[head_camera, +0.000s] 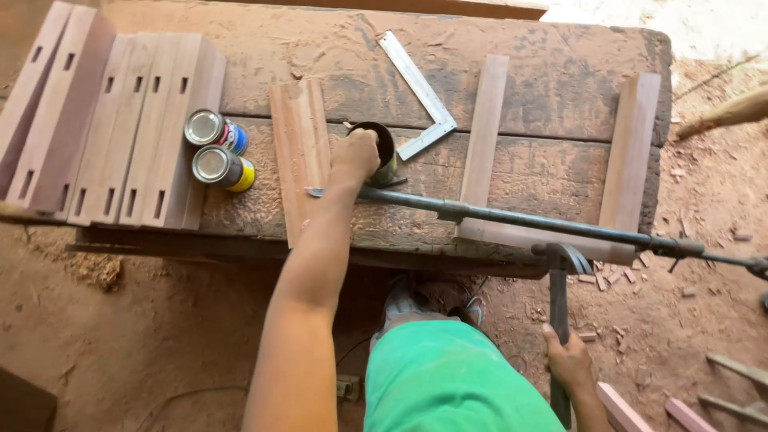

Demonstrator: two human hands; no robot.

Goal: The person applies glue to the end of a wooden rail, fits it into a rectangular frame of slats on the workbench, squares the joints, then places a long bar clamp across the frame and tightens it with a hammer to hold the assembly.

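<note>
Sawdust and wood chips cover the reddish dirt floor (144, 320) around the old wooden counter (560, 64). My left hand (356, 154) is clenched over a dark open tin (384, 148) standing on the counter, just beside a short grooved board (298, 152) and near a metal square (420, 92). My right hand (570, 360) grips the upright bar of a long metal clamp (512, 220) below the counter's edge; its long rod lies across the front of the counter, over two upright boards (628, 152). To my left, two small cans (216, 150) lie on their sides, next to a row of slotted planks (104, 120).
</note>
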